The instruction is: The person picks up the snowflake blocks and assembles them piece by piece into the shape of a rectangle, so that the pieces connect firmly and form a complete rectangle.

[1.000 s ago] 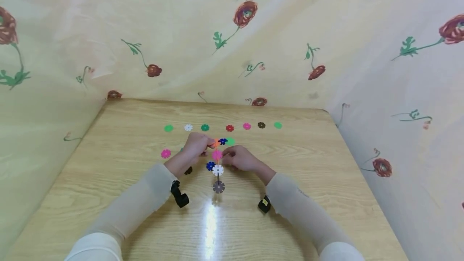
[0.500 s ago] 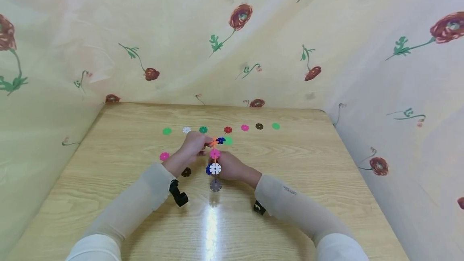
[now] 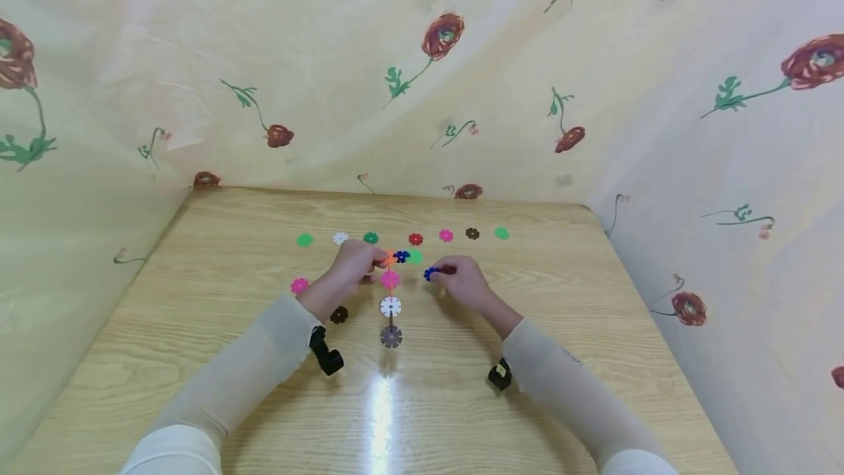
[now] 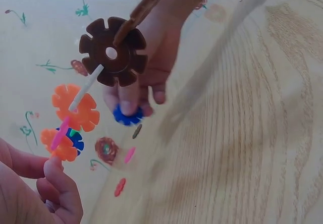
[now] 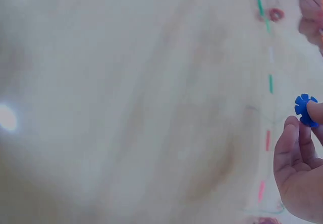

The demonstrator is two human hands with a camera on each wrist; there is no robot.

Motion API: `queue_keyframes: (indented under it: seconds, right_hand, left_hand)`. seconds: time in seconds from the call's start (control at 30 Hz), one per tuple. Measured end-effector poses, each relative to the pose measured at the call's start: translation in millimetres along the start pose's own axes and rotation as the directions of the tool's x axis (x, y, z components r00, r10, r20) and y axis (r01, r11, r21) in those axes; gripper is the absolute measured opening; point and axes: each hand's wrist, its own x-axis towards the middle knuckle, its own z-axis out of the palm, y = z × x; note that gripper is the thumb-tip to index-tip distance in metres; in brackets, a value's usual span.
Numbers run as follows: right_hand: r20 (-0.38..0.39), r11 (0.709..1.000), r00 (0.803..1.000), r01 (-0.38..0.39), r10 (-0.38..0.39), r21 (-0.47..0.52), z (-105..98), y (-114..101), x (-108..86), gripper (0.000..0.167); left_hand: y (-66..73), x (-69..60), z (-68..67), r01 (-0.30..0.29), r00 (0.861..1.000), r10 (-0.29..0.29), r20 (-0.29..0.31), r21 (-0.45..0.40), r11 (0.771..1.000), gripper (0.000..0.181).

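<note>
Two pale sleeves (image 3: 244, 366) reach over the wooden table (image 3: 448, 424), a black camera (image 3: 327, 355) at each wrist. Just past them a chain of slotted discs juts back toward the person: a dark disc (image 3: 392, 340) at the near end, then a white disc (image 3: 386, 308), then a pink disc (image 3: 388, 280), with others edge-on between; I take it the slots grip one another. It looks lifted off the tabletop. A loose brown disc (image 3: 339, 314) lies beside the left wrist, probably to be handy.

The right hand (image 3: 464, 281), apart from the chain, holds a single blue disc (image 3: 428, 274) in a narrow pinch, much of the rim bare, which seems to leave slots free. The left hand (image 3: 354, 264) pinches the chain's orange disc (image 3: 390, 258) between thumb and fingers, likely steadying the whole string; a second blue disc (image 3: 401, 257) and a light green disc (image 3: 415, 257) appear linked on beyond it.

Farther off, seven loose discs (image 3: 415, 239) lie in a spaced row, perhaps for easy picking, before a flowered cloth (image 3: 316, 57).
</note>
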Motion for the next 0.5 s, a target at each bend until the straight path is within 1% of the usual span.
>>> queue_keyframes:
  seconds: [0.07,0.13,0.27,0.37,0.5]
  right_hand:
    - [-0.039,0.999,0.999,0.025,-0.024,0.032,-6.7,-1.4,1.4,0.009]
    - [-0.06,0.997,0.997,0.049,-0.045,0.065,-11.2,-4.2,2.3,0.009]
    - [-0.07,0.991,0.996,0.07,-0.062,0.116,-14.4,-8.1,3.6,0.01]
    - [-0.069,0.991,0.995,0.081,-0.074,0.108,-13.4,-8.9,3.5,0.01]
    - [-0.064,0.993,0.994,0.097,-0.093,0.072,-10.2,-9.6,2.5,0.008]
  left_hand:
    - [-1.0,0.5,-0.6,0.0,1.0,0.0,0.005,-0.002,1.0,0.01]
    - [-2.4,1.0,-1.1,-0.003,1.0,0.003,0.015,-0.007,1.0,0.009]
    - [-5.2,0.4,-1.1,-0.007,1.0,0.007,0.029,-0.012,1.0,0.008]
    - [-6.4,-1.0,-0.7,-0.008,0.999,0.008,0.032,-0.021,1.0,0.009]
    - [-8.5,-1.0,-0.9,-0.011,0.999,0.012,0.036,-0.025,1.0,0.009]
